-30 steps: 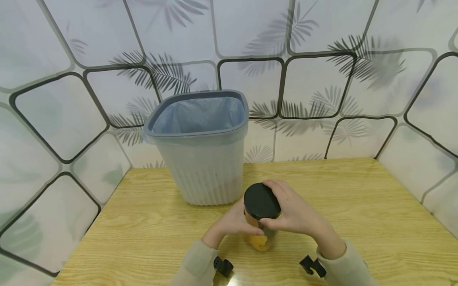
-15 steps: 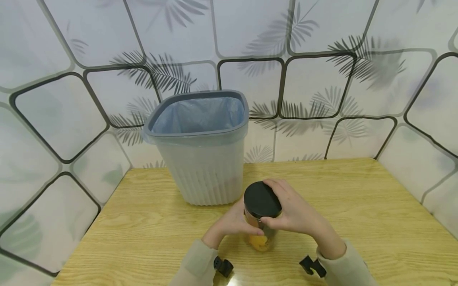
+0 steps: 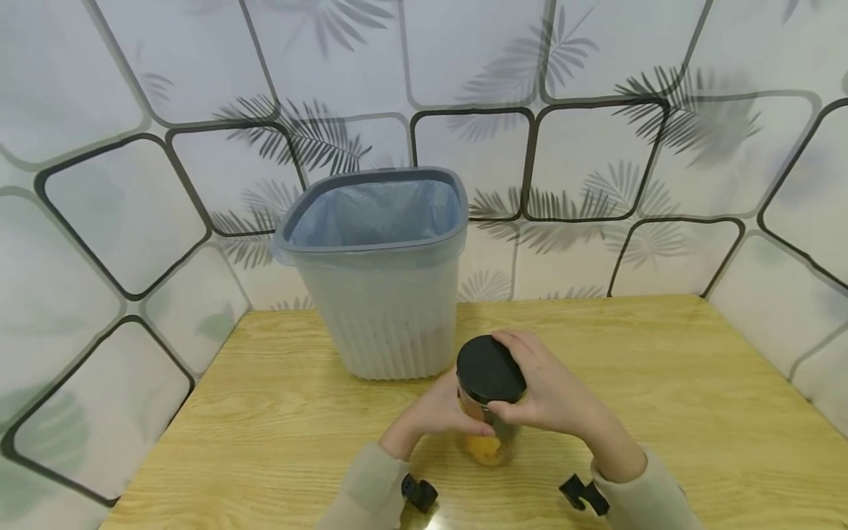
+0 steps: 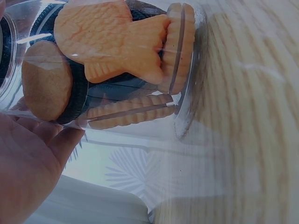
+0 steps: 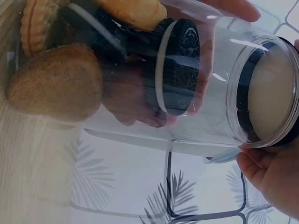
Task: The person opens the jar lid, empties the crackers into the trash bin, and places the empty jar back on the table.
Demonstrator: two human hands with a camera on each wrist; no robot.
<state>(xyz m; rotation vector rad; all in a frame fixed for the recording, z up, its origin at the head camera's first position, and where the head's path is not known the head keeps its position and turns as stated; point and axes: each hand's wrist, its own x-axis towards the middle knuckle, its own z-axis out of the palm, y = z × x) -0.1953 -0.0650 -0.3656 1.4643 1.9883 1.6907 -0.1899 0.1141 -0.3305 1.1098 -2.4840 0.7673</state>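
A clear jar (image 3: 490,447) with a black lid (image 3: 490,368) stands upright on the table between both hands. My left hand (image 3: 437,411) grips the jar's body, thumb across its near side. Around the lid's right side curl the fingers and thumb of my right hand (image 3: 553,390). Through the clear wall in the left wrist view I see a fish-shaped biscuit (image 4: 105,39) and cream-filled sandwich biscuits. The right wrist view shows a dark sandwich cookie (image 5: 182,70) and a rounded brown biscuit (image 5: 58,84) inside. The lid sits on the jar's mouth.
A pale ribbed waste bin (image 3: 391,316) with a grey rim and blue liner bag stands behind the jar, to the left. Patterned panels (image 3: 473,162) enclose the wooden table (image 3: 265,419) at the back and sides. Small black devices (image 3: 583,495) sit by both wrists.
The head view has shifted slightly, so everything appears a little further right. Both hands keep their hold on the jar and lid, with hardly any other movement.
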